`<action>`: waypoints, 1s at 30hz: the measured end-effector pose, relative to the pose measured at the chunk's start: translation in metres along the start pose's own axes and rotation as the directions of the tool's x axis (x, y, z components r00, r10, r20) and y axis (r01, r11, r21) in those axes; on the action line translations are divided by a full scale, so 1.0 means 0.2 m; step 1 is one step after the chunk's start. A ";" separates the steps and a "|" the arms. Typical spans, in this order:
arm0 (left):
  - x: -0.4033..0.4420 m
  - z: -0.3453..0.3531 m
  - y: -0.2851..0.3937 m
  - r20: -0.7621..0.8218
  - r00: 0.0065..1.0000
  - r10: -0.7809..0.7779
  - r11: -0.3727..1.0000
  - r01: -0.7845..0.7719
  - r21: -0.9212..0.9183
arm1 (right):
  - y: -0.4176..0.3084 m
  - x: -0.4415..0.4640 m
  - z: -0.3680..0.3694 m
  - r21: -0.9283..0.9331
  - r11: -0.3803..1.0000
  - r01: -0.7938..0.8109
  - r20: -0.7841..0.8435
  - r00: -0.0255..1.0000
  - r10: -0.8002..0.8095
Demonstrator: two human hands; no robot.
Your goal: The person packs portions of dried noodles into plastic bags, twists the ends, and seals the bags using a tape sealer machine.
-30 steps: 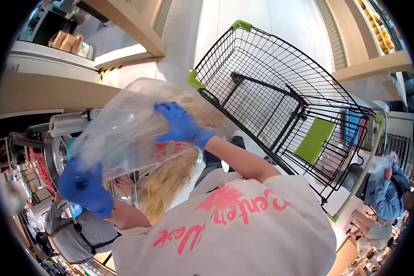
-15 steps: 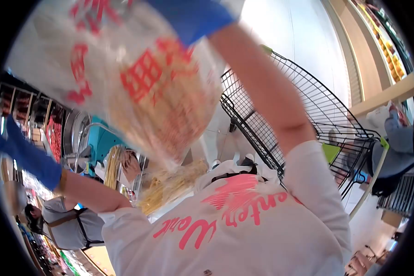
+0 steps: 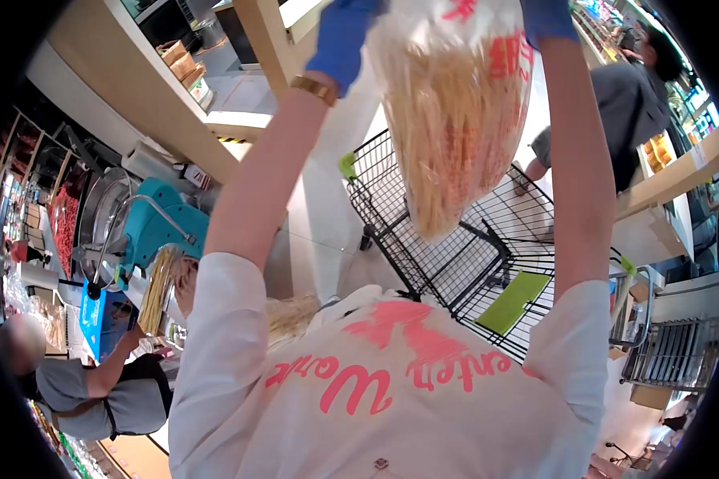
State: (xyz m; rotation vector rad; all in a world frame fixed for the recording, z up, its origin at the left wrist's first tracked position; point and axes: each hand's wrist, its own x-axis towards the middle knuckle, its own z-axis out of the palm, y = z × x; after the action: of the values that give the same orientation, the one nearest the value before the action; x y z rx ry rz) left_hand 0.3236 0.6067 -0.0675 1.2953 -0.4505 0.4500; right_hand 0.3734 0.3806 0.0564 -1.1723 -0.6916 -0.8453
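- A black wire shopping cart with a light-green panel (image 3: 463,263) stands on the pale floor, ahead of the person.
- A co-worker in a grey top (image 3: 76,391) stands at the far left, one arm reaching to a packet.
- A large clear plastic bag with red print, filled with long pale-yellow strips (image 3: 455,128), hangs in the air between the raised forearms, in front of the cart in this view.
- A teal machine with metal parts (image 3: 156,215) sits on the left.
- The packet, clear plastic around a bundle of yellow strips (image 3: 160,291), lies just beside the machine.
- The blue-gloved left hand (image 3: 339,44) is at the bag's upper left edge; its fingers are hidden, so I cannot tell how far they close.
- The blue-gloved right hand (image 3: 550,20) is at the bag's upper right, cut off by the view; its grip cannot be told either.
- A gold-coloured band (image 3: 315,88) circles the left wrist.
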 end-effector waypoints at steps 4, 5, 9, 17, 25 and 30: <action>-0.02 0.18 -0.17 -0.197 0.959 -0.203 0.979 0.191 -0.076 | 0.08 -0.14 -0.35 -0.364 0.908 0.206 0.230 0.965 -0.127; -0.09 0.17 -0.23 -0.221 0.936 -0.275 0.959 0.249 -0.139 | 0.07 -0.26 -0.41 -0.544 0.828 0.138 0.153 0.986 -0.064; -0.30 0.03 -0.51 -0.302 0.836 -0.458 0.887 0.452 -0.095 | 0.22 -0.67 -0.53 -0.386 0.891 -0.239 0.139 0.940 0.312; -0.87 -0.30 -0.92 -0.282 0.809 -0.516 0.844 0.536 -0.004 | 0.30 -1.38 -0.62 -0.635 0.469 -0.614 -0.070 0.650 0.757; -1.09 -0.77 -0.91 -0.115 0.970 -0.214 0.839 0.243 0.488 | 0.08 -1.33 -0.55 -0.669 0.603 -0.434 0.313 0.571 0.759; -0.68 -0.70 -0.04 0.047 0.973 0.225 0.756 -0.204 0.622 | -0.40 -0.71 0.04 -0.475 0.860 -0.185 0.501 0.747 0.438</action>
State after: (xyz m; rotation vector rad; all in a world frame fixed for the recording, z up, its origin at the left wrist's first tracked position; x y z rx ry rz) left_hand 0.2237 0.7333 -0.1789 1.8887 -0.4413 0.8662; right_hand 0.2310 0.4049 -0.0207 -1.9165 -0.8086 -0.3036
